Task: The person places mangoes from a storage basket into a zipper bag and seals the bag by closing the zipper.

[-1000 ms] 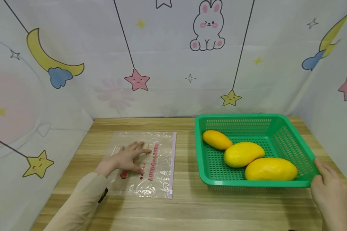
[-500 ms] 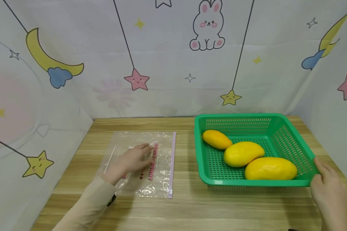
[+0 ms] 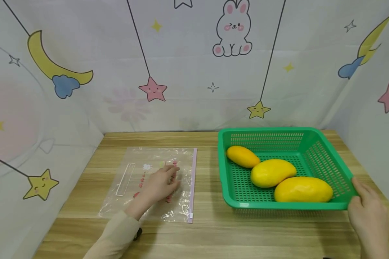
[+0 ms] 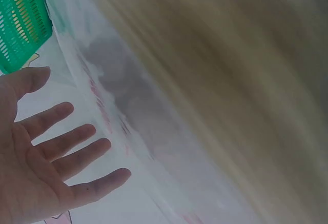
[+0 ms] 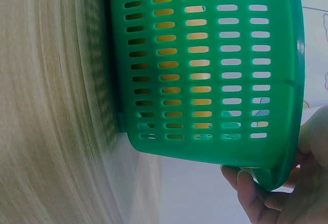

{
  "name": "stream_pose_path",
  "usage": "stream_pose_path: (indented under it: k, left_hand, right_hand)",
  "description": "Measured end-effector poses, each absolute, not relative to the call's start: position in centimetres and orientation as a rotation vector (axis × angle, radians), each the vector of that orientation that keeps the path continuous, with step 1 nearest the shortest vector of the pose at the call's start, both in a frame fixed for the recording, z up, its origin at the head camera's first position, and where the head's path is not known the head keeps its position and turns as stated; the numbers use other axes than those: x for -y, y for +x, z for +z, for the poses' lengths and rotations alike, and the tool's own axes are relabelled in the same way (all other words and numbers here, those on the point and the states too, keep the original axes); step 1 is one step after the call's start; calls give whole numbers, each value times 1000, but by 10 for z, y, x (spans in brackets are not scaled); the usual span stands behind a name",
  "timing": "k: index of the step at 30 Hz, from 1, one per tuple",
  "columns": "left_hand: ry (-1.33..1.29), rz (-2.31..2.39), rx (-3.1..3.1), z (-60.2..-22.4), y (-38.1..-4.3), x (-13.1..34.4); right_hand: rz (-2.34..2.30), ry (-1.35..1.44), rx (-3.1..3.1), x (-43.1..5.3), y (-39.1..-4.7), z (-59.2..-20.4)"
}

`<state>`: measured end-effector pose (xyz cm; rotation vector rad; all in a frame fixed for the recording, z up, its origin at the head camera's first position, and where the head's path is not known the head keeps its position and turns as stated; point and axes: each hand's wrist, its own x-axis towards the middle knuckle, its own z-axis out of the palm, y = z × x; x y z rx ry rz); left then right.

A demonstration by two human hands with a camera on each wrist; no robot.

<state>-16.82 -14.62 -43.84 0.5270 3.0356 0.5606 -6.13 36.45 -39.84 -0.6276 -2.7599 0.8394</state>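
A clear zipper bag (image 3: 123, 205) with red printing and a pale purple slider edge lies flat on the table's left side. My left hand (image 3: 160, 185) is over the bag's printed part. In the left wrist view, its fingers (image 4: 77, 157) are spread and hold nothing; contact with the bag cannot be told. At the right, my right hand (image 3: 369, 212) grips the front right corner of a green slotted basket (image 3: 288, 205), its fingers curled under the rim (image 5: 292, 126). The basket holds three yellow mangoes: a small one (image 3: 243, 157), a middle one (image 3: 273, 173) and a large one (image 3: 303, 189).
The wooden table (image 3: 210, 237) meets a white cloth backdrop (image 3: 188, 111) printed with stars, moons and a rabbit at the back and both sides. A strip of bare wood lies between the bag and the basket.
My left hand has slid to the right across the bag, uncovering the rabbit print and the white rectangle at its left. My right hand and the basket have stayed in place.
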Motion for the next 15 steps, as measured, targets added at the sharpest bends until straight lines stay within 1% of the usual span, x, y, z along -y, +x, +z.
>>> stream_pose_path:
  k: [7, 15]
  left_hand:
    - [456, 592, -3065, -434, -161, 131]
    - [354, 563, -3059, -436, -159, 113]
  right_hand:
    - [841, -640, 2758, -364, -60, -397]
    - [852, -665, 2756, -362, -61, -396]
